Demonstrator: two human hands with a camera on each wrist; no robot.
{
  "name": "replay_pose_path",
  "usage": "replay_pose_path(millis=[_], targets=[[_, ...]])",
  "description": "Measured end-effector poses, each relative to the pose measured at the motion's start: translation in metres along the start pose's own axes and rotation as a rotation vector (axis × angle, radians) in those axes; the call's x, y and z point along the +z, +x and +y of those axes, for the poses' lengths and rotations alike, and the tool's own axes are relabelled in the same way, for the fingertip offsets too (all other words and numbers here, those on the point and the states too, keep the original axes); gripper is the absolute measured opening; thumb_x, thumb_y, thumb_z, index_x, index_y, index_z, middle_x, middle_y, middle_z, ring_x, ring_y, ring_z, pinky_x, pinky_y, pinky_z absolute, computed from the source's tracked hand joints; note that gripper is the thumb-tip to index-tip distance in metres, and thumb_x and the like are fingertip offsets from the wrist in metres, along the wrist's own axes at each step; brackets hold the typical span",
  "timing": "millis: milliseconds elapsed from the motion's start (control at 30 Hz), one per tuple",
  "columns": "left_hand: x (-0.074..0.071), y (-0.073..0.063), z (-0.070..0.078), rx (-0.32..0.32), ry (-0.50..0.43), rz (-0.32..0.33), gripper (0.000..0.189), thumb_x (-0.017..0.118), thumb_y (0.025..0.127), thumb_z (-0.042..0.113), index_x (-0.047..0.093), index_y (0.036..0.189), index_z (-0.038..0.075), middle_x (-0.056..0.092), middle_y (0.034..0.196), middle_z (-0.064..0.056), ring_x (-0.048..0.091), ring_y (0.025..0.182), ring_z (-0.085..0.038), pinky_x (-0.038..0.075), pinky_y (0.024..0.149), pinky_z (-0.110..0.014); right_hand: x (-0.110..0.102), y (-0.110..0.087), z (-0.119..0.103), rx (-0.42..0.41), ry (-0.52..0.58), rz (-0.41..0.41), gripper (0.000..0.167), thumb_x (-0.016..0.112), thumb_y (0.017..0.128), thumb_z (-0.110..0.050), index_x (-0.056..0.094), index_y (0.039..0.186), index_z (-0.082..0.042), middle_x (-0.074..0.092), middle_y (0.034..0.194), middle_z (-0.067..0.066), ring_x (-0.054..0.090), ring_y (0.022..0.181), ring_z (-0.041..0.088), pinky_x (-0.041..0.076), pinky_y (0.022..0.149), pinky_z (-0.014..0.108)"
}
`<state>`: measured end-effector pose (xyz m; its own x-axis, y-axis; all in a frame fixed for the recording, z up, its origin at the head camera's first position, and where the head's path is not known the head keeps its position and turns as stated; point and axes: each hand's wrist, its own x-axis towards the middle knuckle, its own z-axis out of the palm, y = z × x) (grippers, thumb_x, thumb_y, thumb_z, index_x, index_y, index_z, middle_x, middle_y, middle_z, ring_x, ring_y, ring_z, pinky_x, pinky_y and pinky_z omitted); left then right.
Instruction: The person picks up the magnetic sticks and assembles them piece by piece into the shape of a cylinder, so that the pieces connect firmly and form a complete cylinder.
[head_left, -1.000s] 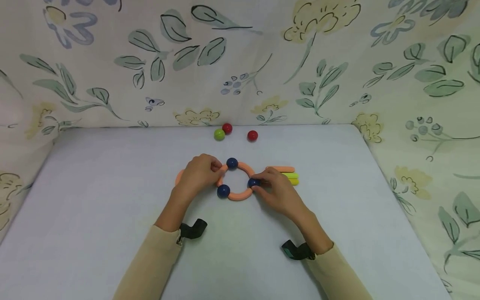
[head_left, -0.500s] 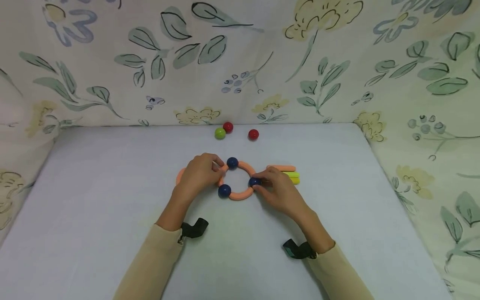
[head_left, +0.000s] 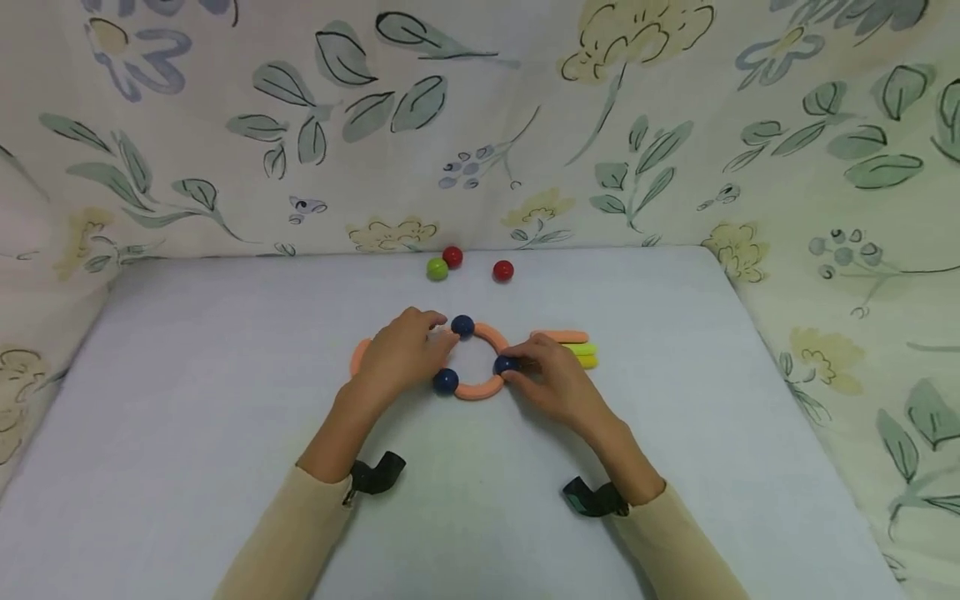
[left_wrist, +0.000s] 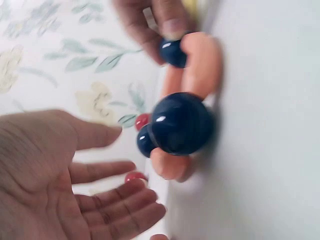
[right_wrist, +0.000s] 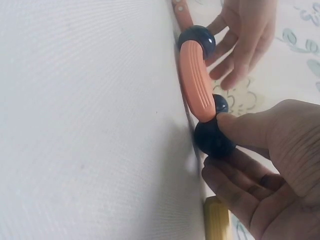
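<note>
A ring of curved orange rods joined by dark blue balls lies on the white table in the head view. My right hand pinches the ring's right-hand blue ball between thumb and fingers. At the left side, my left hand hovers with thumb and fingers spread, holding nothing. Its fingertips are near the top blue ball and the lower-left blue ball. In the left wrist view that palm stands apart from the nearest blue ball. The left hand hides the ring's left rod in the head view.
Another orange curved piece shows behind the left hand. Beside the right hand lie an orange stick, a lime stick and a yellow stick. A green ball and two red balls sit near the back edge, before floral cloth.
My left hand has let go of the ring's left orange rod and spread its fingers. The right hand keeps its pinch on the blue ball, and the ring lies about as before.
</note>
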<state>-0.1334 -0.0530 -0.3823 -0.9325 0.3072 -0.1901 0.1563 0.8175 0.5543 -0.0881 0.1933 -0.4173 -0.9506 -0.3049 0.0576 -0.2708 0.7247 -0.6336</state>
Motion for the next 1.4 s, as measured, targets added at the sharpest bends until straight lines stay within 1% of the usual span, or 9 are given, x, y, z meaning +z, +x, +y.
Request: replay_pose_path(millis=[100,167,333,400,533,733,1033,1233,1400], targets=[[0.006,-0.01,0.001,0.099,0.054,0.014,0.05,0.066,0.105,0.037,0.063,0.144,0.006,0.064,0.14,-0.021,0.067,0.121,-0.035,0.057,0.099,-0.05,0.001,0.0,0.0,-0.002,-0.003,-0.001,0.034,0.08,0.096,-0.016,0.075,0.129,-0.011,0.069,0.107,0.004,0.063,0.095,0.015,0.057,0.087,0.035],[0.011,-0.017,0.001,0.141,0.069,0.04,0.048,0.07,0.103,0.036,0.065,0.141,0.007,0.066,0.135,-0.019,0.068,0.113,-0.031,0.058,0.092,-0.046,0.001,0.0,0.0,0.002,-0.005,0.006,0.034,0.081,0.095,-0.016,0.076,0.128,-0.011,0.07,0.107,0.004,0.063,0.094,0.016,0.056,0.086,0.036],[0.02,-0.034,0.001,0.141,0.068,0.086,0.044,0.077,0.098,0.032,0.069,0.135,0.01,0.067,0.127,-0.014,0.063,0.092,-0.021,0.054,0.079,-0.038,-0.001,0.0,0.001,-0.011,-0.011,0.005,0.034,0.08,0.095,-0.015,0.076,0.128,-0.01,0.07,0.106,0.005,0.062,0.094,0.017,0.056,0.086,0.036],[0.023,-0.039,-0.001,0.135,0.058,0.095,0.042,0.079,0.097,0.031,0.071,0.131,0.009,0.067,0.125,-0.013,0.063,0.092,-0.02,0.055,0.08,-0.038,-0.001,0.001,0.001,-0.018,-0.013,0.001,0.033,0.08,0.096,-0.015,0.076,0.128,-0.01,0.069,0.105,0.005,0.062,0.094,0.016,0.057,0.086,0.036],[0.029,-0.046,-0.007,0.142,0.057,0.134,0.043,0.082,0.094,0.031,0.074,0.128,0.006,0.067,0.126,-0.014,0.068,0.103,-0.024,0.059,0.085,-0.041,0.002,0.004,-0.001,-0.014,-0.009,-0.009,0.033,0.08,0.096,-0.016,0.076,0.128,-0.011,0.068,0.104,0.004,0.061,0.094,0.015,0.057,0.087,0.035],[0.031,-0.046,-0.011,0.175,0.051,0.177,0.05,0.086,0.091,0.034,0.074,0.13,0.006,0.069,0.126,-0.014,0.069,0.107,-0.026,0.06,0.086,-0.042,0.003,0.006,-0.002,-0.008,-0.03,0.003,0.033,0.081,0.095,-0.017,0.076,0.127,-0.012,0.069,0.104,0.003,0.063,0.093,0.014,0.057,0.086,0.035],[0.035,-0.045,-0.016,0.144,0.006,0.206,0.039,0.085,0.091,0.031,0.077,0.123,0.009,0.071,0.12,-0.011,0.068,0.103,-0.023,0.059,0.086,-0.04,-0.008,0.008,0.002,-0.019,-0.001,-0.069,0.033,0.08,0.096,-0.02,0.075,0.129,-0.014,0.072,0.113,0.0,0.07,0.107,0.014,0.06,0.099,0.037],[0.038,-0.044,-0.017,0.149,-0.025,0.226,0.042,0.086,0.09,0.031,0.076,0.125,0.008,0.071,0.118,-0.01,0.067,0.1,-0.021,0.058,0.083,-0.038,-0.027,0.004,0.01,-0.04,0.032,-0.002,0.031,0.079,0.097,-0.014,0.074,0.127,-0.008,0.074,0.119,0.007,0.074,0.11,0.022,0.062,0.098,0.042],[0.039,-0.044,-0.015,0.169,-0.016,0.229,0.046,0.086,0.09,0.035,0.076,0.127,0.009,0.072,0.122,-0.009,0.069,0.106,-0.022,0.058,0.086,-0.038,-0.04,0.0,0.017,-0.006,-0.001,0.024,0.031,0.079,0.096,-0.012,0.075,0.126,-0.008,0.075,0.119,0.008,0.073,0.109,0.025,0.062,0.097,0.046]])
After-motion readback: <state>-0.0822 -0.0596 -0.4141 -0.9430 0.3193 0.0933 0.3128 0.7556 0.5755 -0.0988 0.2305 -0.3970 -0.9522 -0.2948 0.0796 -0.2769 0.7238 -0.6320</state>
